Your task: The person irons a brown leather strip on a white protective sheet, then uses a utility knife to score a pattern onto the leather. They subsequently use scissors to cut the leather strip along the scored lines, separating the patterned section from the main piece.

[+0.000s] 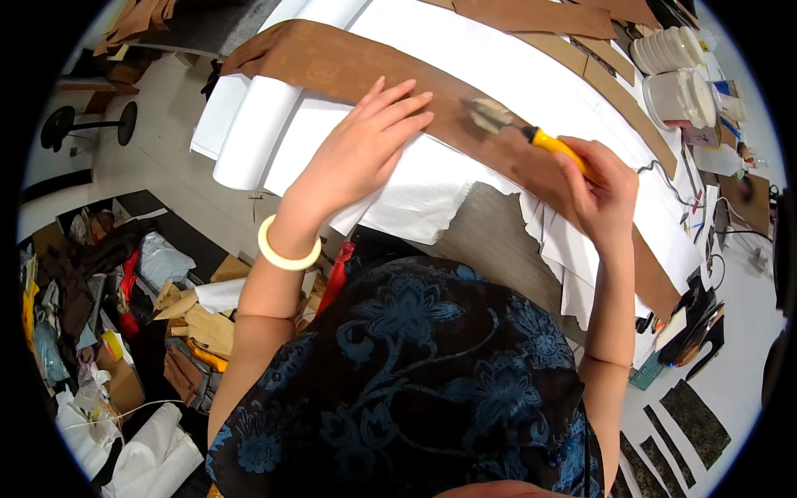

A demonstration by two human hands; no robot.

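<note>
A long brown strip of leather-like material (374, 66) lies across white paper on the worktable, its far-left end folded over. My left hand (375, 133) rests flat on the strip's near edge, fingers stretched out, with nothing held. Closed around a yellow handle with a black collar, my right hand (599, 187) holds what looks like a brush (498, 116). Its wide, pale-and-dark head is smeared by motion, over or against the strip to the right of my left hand. Whether the head touches the surface I cannot tell.
White paper rolls (259, 133) lie at the table's left. Brown strips (548, 21) spread along the far side. White tubs (679, 98), a cable and small tools stand at the right. Torn paper (427, 199) covers the near edge. Scraps (108, 315) fill the lower left.
</note>
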